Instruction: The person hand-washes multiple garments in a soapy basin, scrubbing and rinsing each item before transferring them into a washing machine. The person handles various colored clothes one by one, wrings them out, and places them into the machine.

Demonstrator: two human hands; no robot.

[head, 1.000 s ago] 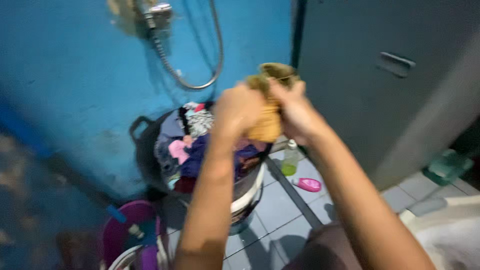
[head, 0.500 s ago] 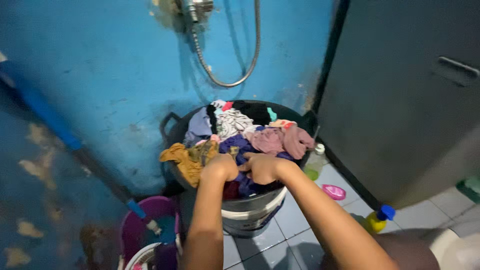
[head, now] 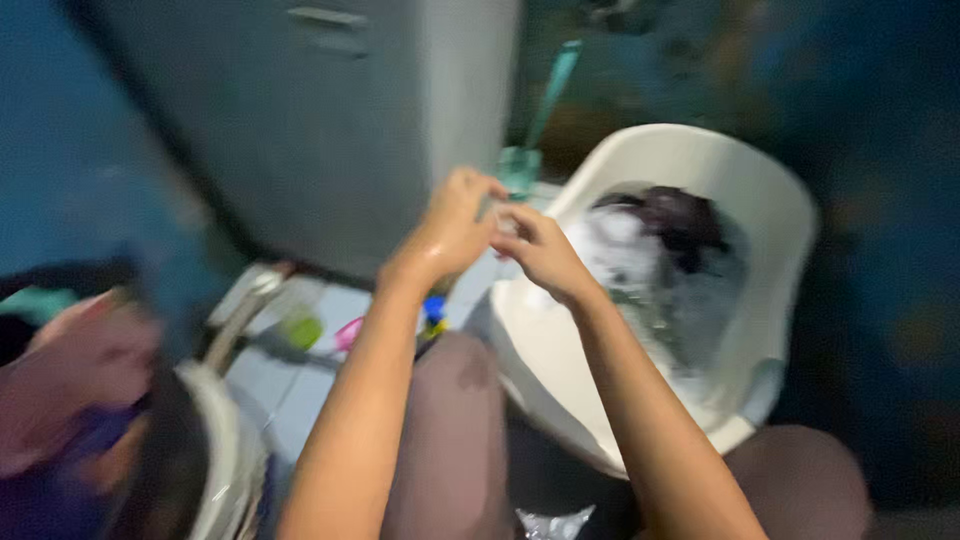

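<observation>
— Both hands have left the dark laundry tub (head: 215,450), now low at the left, and swung right to the white plastic basin (head: 770,290) of soapy water.

— Where exactly?

— Left hand (head: 450,225) and right hand (head: 540,250) touch over the basin's near-left rim, fingers (head: 480,190) curled together; whether they pinch anything, I cannot tell.

— Inside the basin?

— Dark wet cloth (head: 675,215) at the far side, foam around it.

— And the room?

— Pale tiled floor (head: 290,370), grey metal door (head: 330,120) beyond, blue wall at the left.
</observation>
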